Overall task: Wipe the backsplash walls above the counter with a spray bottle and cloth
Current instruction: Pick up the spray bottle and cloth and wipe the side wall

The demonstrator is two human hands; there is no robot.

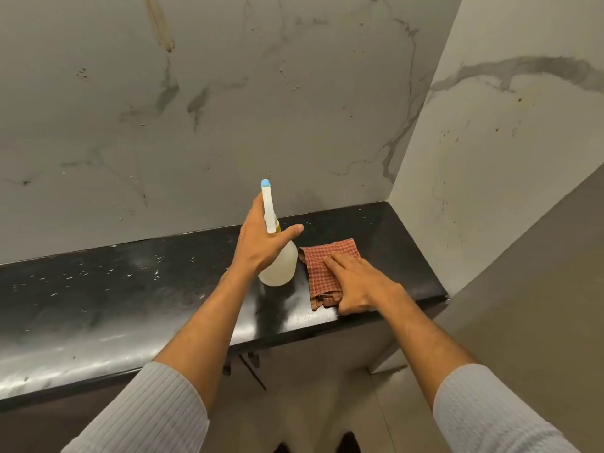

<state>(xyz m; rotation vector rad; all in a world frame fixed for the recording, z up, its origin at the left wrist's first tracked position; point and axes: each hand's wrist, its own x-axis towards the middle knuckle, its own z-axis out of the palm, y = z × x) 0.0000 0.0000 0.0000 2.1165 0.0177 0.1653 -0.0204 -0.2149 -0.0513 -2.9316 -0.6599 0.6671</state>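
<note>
Counter (98, 289) w/ spray bottle (280, 269) upright, beside cloth (313, 269).

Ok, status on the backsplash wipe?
Left grip open around spray bottle neck, bottle standing on counter. Right grip flat on checked cloth. Backsplash spotted, nothing in the way.

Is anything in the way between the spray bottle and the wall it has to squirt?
Nothing visible. The spray bottle stands on the counter with the left hand at its neck; only bare counter lies between it and the back wall.
</note>
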